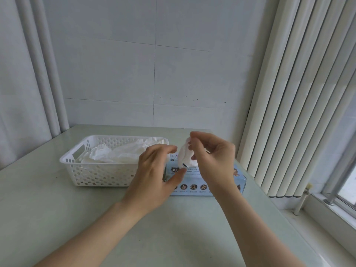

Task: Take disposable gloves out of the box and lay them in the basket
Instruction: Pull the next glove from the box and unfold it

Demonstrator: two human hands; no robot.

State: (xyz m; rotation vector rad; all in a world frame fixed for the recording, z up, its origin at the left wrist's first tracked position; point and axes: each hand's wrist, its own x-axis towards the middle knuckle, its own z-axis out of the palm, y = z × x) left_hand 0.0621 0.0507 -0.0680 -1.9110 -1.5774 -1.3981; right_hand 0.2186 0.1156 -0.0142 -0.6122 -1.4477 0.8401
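Note:
A light blue glove box (194,186) lies on the table, right of a white perforated basket (100,175). Several white gloves (119,153) lie crumpled inside the basket. My right hand (213,160) pinches a white glove (184,157) that hangs down into the opening on top of the box. My left hand (154,176) hovers over the left end of the box with fingers straight and spread, its thumb close to the glove's lower part. Both hands hide much of the box top.
The pale green table (57,218) meets a white wall at the back. White vertical blinds (300,97) hang at the right, above a window sill (331,218). The table's right edge runs close to the box.

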